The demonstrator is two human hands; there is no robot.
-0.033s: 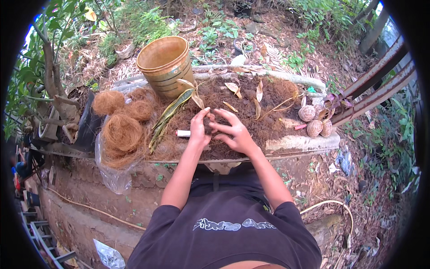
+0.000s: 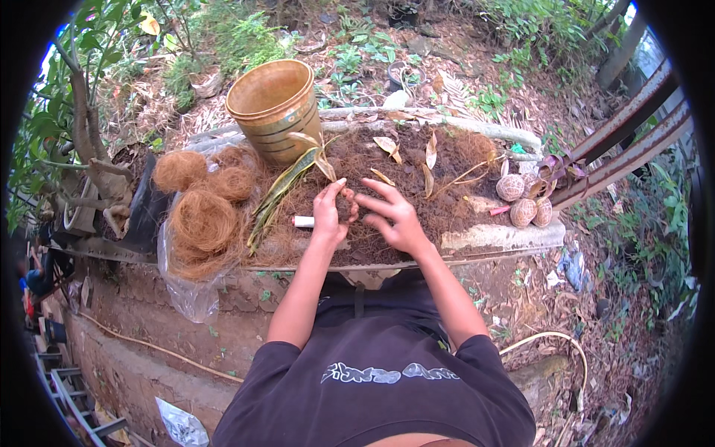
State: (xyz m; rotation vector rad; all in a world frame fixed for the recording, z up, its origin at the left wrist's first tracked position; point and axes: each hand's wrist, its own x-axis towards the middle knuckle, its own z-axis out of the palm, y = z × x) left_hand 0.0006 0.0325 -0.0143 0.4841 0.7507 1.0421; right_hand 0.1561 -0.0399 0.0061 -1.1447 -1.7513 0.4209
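Observation:
Both of my hands are over a bed of dark soil [image 2: 462,160] strewn with brown fibre and dry leaves. My left hand [image 2: 331,214] has its fingers curled together, and I cannot make out what, if anything, is in them. Its fingertips are beside the lower end of a dry tan leaf [image 2: 323,165]. Close to it on the right, my right hand [image 2: 398,222] is open, fingers spread, with nothing visible in it. Left of my left hand lie a short white cylinder [image 2: 304,221] with a reddish end and long green-yellow striped leaves [image 2: 281,192].
A tan plastic pot [image 2: 275,119] stands at the back left. Beside it, balls of coconut fibre [image 2: 205,220] rest on a clear plastic bag [image 2: 195,298]. Several patterned round balls [image 2: 523,213] sit at the right, near slanting rusty metal bars [image 2: 633,153]. A hose [image 2: 160,349] runs below.
My right hand has drawn slightly away from my left, widening the gap between them. My left fingers have curled a little more.

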